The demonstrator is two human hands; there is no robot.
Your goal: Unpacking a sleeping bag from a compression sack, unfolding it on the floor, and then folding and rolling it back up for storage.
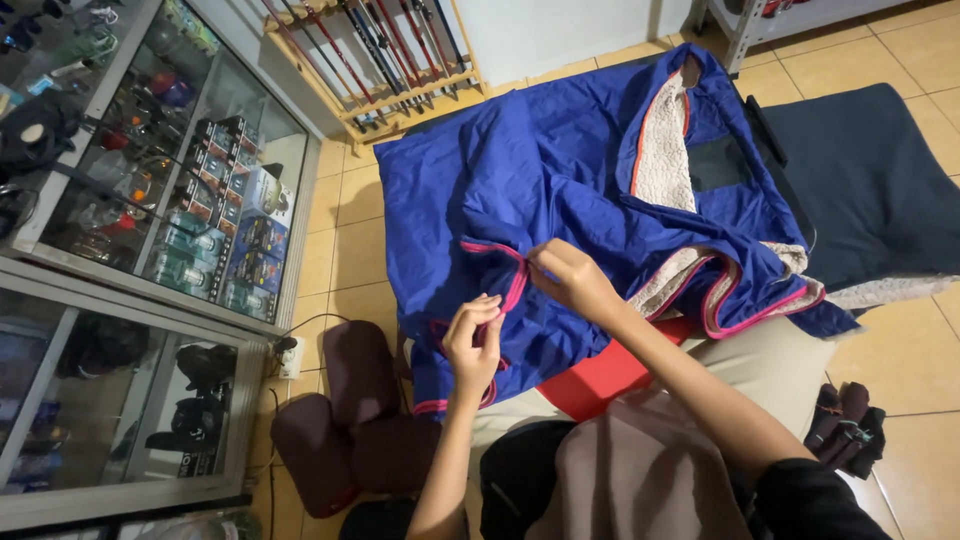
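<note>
Your left hand [472, 340] and right hand [565, 275] both pinch the pink-trimmed hem of the blue fleece-lined quilted jacket [560, 170]; it looks soft, floppy, likely slippery.

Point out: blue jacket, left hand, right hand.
blue jacket [520, 170]: head view, bare blue shell, upper left panel.
left hand [473, 343]: head view, back of the hand, fingers pinching the pink trim.
right hand [570, 280]: head view, back of the hand, at the trim.

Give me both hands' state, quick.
Left hand: closed, pinching the pink-trimmed edge of the blue jacket.
Right hand: closed, pinching the same pink trim higher up.
</note>
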